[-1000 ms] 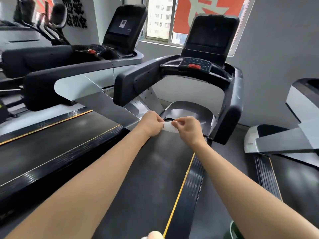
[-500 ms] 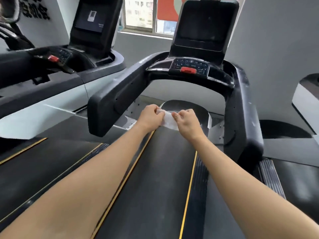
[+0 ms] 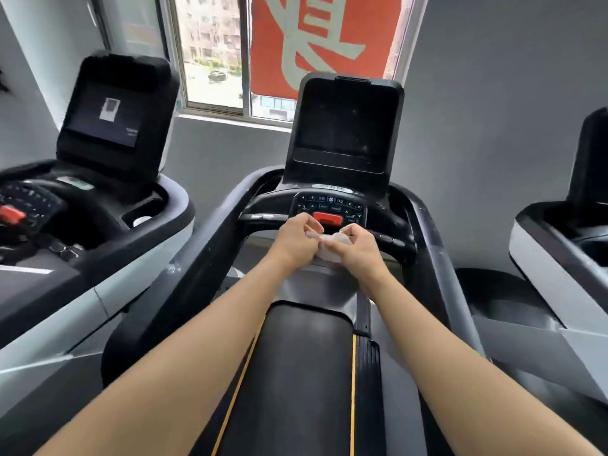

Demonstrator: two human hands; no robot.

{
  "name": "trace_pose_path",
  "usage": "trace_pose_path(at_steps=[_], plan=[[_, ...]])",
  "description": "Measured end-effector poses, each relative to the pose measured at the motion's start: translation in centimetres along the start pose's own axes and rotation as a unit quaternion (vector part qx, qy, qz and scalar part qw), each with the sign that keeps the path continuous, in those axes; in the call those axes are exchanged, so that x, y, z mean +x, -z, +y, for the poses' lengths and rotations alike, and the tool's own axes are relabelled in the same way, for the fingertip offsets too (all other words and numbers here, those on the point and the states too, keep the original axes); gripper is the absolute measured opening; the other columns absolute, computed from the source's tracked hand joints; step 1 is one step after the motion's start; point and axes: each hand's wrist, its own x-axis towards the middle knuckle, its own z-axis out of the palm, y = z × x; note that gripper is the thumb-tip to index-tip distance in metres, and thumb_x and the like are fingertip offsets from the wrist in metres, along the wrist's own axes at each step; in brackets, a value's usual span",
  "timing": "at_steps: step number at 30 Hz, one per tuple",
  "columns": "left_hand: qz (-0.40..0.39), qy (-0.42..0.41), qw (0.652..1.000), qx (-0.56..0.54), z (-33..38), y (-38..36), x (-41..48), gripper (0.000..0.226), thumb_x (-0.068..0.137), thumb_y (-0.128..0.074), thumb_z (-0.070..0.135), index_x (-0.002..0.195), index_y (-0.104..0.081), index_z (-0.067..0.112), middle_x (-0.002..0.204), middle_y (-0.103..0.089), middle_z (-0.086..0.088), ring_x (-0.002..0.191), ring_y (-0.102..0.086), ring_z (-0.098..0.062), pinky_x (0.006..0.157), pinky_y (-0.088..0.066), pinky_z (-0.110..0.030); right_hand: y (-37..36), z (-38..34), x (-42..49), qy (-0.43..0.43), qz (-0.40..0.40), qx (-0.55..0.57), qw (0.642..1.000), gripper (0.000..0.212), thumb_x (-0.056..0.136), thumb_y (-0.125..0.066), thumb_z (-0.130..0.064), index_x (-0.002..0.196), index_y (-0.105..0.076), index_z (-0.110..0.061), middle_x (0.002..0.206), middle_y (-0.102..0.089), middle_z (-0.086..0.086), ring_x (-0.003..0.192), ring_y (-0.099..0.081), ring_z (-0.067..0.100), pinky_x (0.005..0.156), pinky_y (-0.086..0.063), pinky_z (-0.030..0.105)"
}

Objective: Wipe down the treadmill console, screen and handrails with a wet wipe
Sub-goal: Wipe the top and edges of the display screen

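A white wet wipe (image 3: 330,246) is held between both hands just below the treadmill's console (image 3: 329,205). My left hand (image 3: 296,241) pinches its left end and my right hand (image 3: 357,250) grips its right end, fingers curled. The console has a dark button panel with a red stop button (image 3: 327,219) just above my hands. The dark screen (image 3: 345,123) stands upright behind it. The black left handrail (image 3: 184,284) and right handrail (image 3: 434,258) run back along either side of my arms.
The black running belt (image 3: 302,373) with yellow edge lines lies under my forearms. A second treadmill (image 3: 108,133) stands close on the left, a third (image 3: 566,245) on the right. A window with a red banner (image 3: 316,44) is behind the screen.
The view has moved forward and up, bringing the console close. Both hands, still holding the wipe, have risen from above the belt's front to just under the red stop button.
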Motion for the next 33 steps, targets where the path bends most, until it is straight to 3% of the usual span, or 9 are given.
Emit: trace_pose_path(at_steps=[2, 7, 10, 13, 19, 22, 27, 30, 33], plan=[[-0.013, -0.001, 1.000, 0.000, -1.3, 1.0, 4.2, 0.016, 0.091, -0.061, 0.003, 0.099, -0.065, 0.016, 0.089, -0.066, -0.001, 0.080, -0.062, -0.014, 0.061, -0.048, -0.014, -1.3, 0.0, 3.7, 0.009, 0.010, -0.008, 1.000, 0.023, 0.085, -0.080, -0.017, 0.098, -0.062, -0.010, 0.093, -0.065, -0.001, 0.084, -0.059, 0.013, 0.070, -0.049, 0.020], [-0.042, -0.031, 0.999, 0.011, -4.5, 3.7, 14.0, 0.021, 0.088, -0.062, 0.003, 0.091, -0.068, 0.022, 0.086, -0.068, 0.003, 0.078, -0.063, -0.010, 0.062, -0.048, -0.009, -4.9, 0.2, 13.1, 0.004, 0.028, -0.041, 0.999, 0.020, 0.087, -0.075, -0.005, 0.106, -0.074, -0.011, 0.104, -0.075, 0.008, 0.100, -0.070, 0.024, 0.095, -0.055, 0.039], [-0.068, -0.029, 0.997, 0.030, -6.5, 4.4, 19.6, 0.019, 0.087, -0.066, 0.007, 0.086, -0.074, 0.024, 0.079, -0.072, 0.002, 0.070, -0.068, -0.015, 0.072, -0.061, -0.029, -6.3, -0.2, 17.8, 0.000, 0.037, -0.075, 0.996, 0.019, 0.087, -0.075, -0.007, 0.093, -0.076, -0.025, 0.096, -0.076, 0.001, 0.090, -0.067, 0.015, 0.091, -0.055, 0.039], [-0.083, -0.029, 0.996, 0.010, -7.6, 4.5, 24.5, 0.018, 0.089, -0.068, 0.010, 0.083, -0.075, 0.025, 0.073, -0.071, 0.001, 0.066, -0.070, -0.019, 0.072, -0.064, -0.041, -7.0, 0.0, 22.4, -0.024, 0.053, -0.083, 0.995, 0.017, 0.084, -0.076, -0.017, 0.083, -0.076, -0.034, 0.089, -0.077, -0.001, 0.089, -0.072, 0.021, 0.089, -0.059, 0.040], [-0.083, -0.060, 0.994, 0.028, -8.1, 3.7, 33.4, 0.028, 0.089, -0.052, -0.002, 0.099, -0.072, 0.016, 0.082, -0.062, 0.004, 0.073, -0.059, -0.011, 0.059, -0.043, -0.011, -7.4, 0.2, 30.5, -0.041, 0.081, -0.050, 0.995, 0.019, 0.086, -0.071, -0.013, 0.080, -0.079, -0.029, 0.088, -0.078, 0.005, 0.081, -0.069, 0.017, 0.078, -0.058, 0.035], [-0.067, -0.051, 0.996, 0.015, -9.0, 2.6, 38.4, 0.028, 0.089, -0.054, 0.000, 0.094, -0.073, 0.020, 0.086, -0.066, -0.001, 0.077, -0.063, -0.014, 0.068, -0.052, -0.020, -7.5, 1.3, 35.1, -0.051, 0.092, -0.018, 0.994, 0.014, 0.089, -0.070, -0.010, 0.087, -0.079, -0.021, 0.092, -0.076, 0.004, 0.082, -0.068, 0.012, 0.074, -0.054, 0.025], [-0.041, -0.039, 0.998, -0.003, -9.5, -0.2, 47.2, 0.010, 0.090, -0.067, 0.012, 0.093, -0.076, 0.017, 0.082, -0.072, -0.002, 0.079, -0.072, -0.019, 0.076, -0.064, -0.042, -6.1, 3.2, 44.0, -0.070, 0.111, 0.029, 0.991, 0.005, 0.088, -0.073, -0.022, 0.087, -0.075, -0.018, 0.090, -0.074, 0.001, 0.084, -0.067, 0.013, 0.075, -0.054, 0.029], [-0.037, -0.028, 0.999, -0.003, -8.5, -1.7, 53.0, 0.006, 0.091, -0.070, 0.018, 0.092, -0.075, 0.021, 0.084, -0.072, -0.002, 0.079, -0.072, -0.018, 0.077, -0.063, -0.039, -4.4, 3.1, 49.9, -0.065, 0.106, 0.042, 0.991, 0.008, 0.090, -0.070, -0.021, 0.092, -0.071, -0.013, 0.088, -0.070, 0.000, 0.079, -0.062, 0.011, 0.067, -0.048, 0.024], [-0.012, -0.050, 0.998, 0.021, -7.5, -2.7, 57.7, 0.008, 0.094, -0.067, 0.021, 0.096, -0.075, 0.020, 0.088, -0.071, 0.003, 0.081, -0.067, -0.010, 0.072, -0.053, -0.018, -2.9, 3.1, 55.1, -0.054, 0.097, 0.049, 0.993, 0.008, 0.093, -0.068, -0.018, 0.098, -0.070, -0.012, 0.089, -0.067, -0.001, 0.080, -0.060, 0.010, 0.068, -0.046, 0.023]])
